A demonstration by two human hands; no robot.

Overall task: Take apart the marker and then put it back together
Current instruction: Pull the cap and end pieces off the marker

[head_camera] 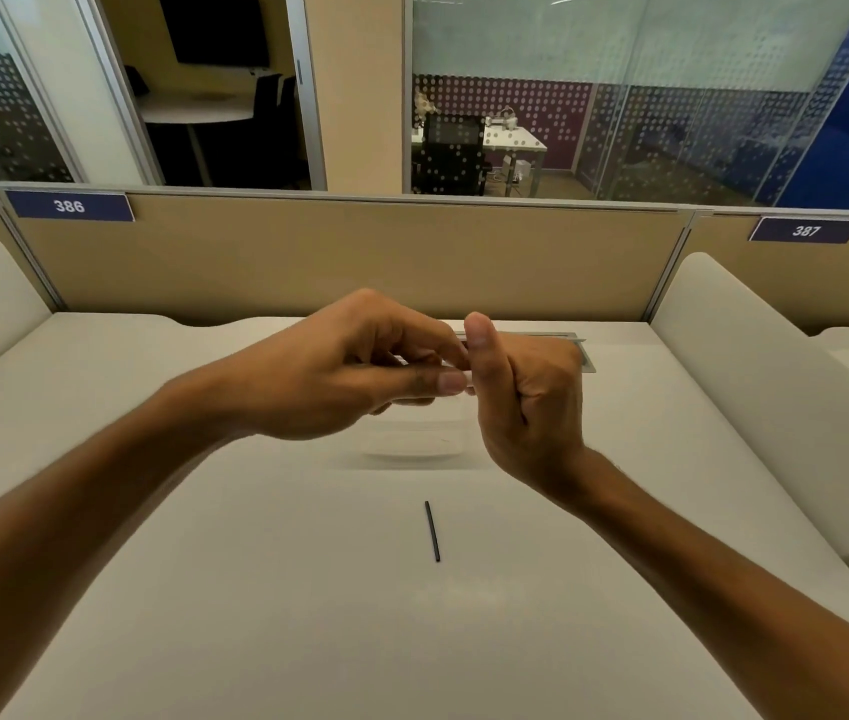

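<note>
Marker parts — one thin black rod (432,531) on the desk (256,589), both hands' grips unclear.

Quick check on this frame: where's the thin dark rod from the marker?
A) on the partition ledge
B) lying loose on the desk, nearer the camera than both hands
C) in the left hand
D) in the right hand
B: the thin dark rod lies alone on the desk, apart from the left hand and right hand raised together above it.
</note>
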